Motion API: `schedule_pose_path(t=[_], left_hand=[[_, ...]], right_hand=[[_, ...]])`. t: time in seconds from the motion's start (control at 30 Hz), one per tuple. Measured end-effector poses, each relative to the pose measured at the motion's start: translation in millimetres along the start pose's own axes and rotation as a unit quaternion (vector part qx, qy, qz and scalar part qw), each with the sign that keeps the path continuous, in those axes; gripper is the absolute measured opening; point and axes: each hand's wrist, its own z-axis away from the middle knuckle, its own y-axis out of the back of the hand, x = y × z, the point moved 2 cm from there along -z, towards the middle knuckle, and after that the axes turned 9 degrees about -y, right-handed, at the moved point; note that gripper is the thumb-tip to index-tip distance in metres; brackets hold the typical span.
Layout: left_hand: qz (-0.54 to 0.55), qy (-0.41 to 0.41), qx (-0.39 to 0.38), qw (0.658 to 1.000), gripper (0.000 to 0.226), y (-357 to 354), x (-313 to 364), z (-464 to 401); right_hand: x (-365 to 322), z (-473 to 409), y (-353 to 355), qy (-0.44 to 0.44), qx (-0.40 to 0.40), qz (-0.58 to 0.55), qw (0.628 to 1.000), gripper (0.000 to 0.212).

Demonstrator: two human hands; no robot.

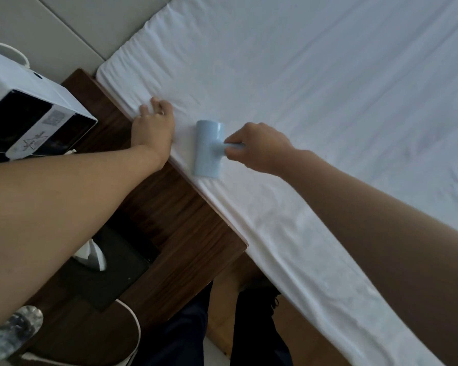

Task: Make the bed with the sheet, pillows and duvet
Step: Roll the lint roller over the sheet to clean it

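Note:
A white sheet (288, 83) covers the mattress, wrinkled along the near edge and near the head corner. My left hand (154, 125) lies flat on the sheet at the mattress edge, fingers spread and straight. My right hand (257, 146) grips the short handle of a pale blue lint roller (208, 147), whose drum lies on the sheet right at the edge. No pillows or duvet are in view.
A dark wooden nightstand (175, 207) stands against the bed's side. On it are a white and black box-shaped device (29, 112), a black tissue box (103, 276) and a plastic bottle (13, 331). A padded headboard (72, 27) is at upper left. My legs stand on the wood floor below.

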Motion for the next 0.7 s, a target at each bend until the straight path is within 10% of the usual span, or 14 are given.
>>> schedule_pose_path(t=[0.7], left_hand=[[0.005,-0.004,-0.008,1.000,0.058,4.8,5.6,1.9]], right_hand=[[191.5,140.0,-9.3,-0.246,0.104,-0.195,0.944,0.016]])
